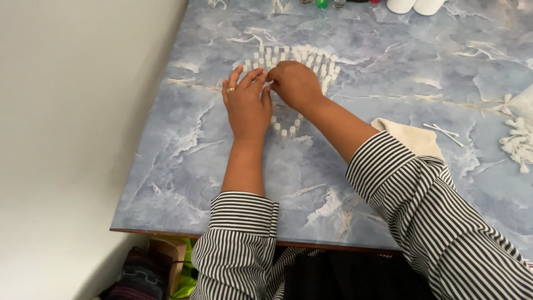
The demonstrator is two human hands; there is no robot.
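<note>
Left hand [247, 105]: lies palm down on the desk, fingers spread and extended, a ring on one finger. The grip is open and holds nothing. The fingertips touch the near edge of the cluster of small white vials.
Right hand [294, 83]: curled over the cluster, just beside the left hand's fingertips. The fingers are bent inward, and a small white piece shows at the fingertips next to the left index finger. Whether the grip has closed on it cannot be told, because the back of the hand hides the fingertips.
Small white vials [311, 58]: many short white-capped pieces standing upright in close rows on the desk, forming a rounded block. Part of the block is hidden under both hands; a few pieces show below the left palm.
Desk [388, 72]: blue-grey marbled top with a brown front edge, set against a plain wall on the left.
Cloth [413, 139]: cream-coloured, lying flat beside the right forearm.
Cotton swabs [442, 132]: two thin white sticks, crossed, right of the cloth.
White heap [516, 141]: loose small white pieces at the right edge of the desk.
Sleeves [244, 214]: black-and-white striped, pushed up both forearms.
</note>
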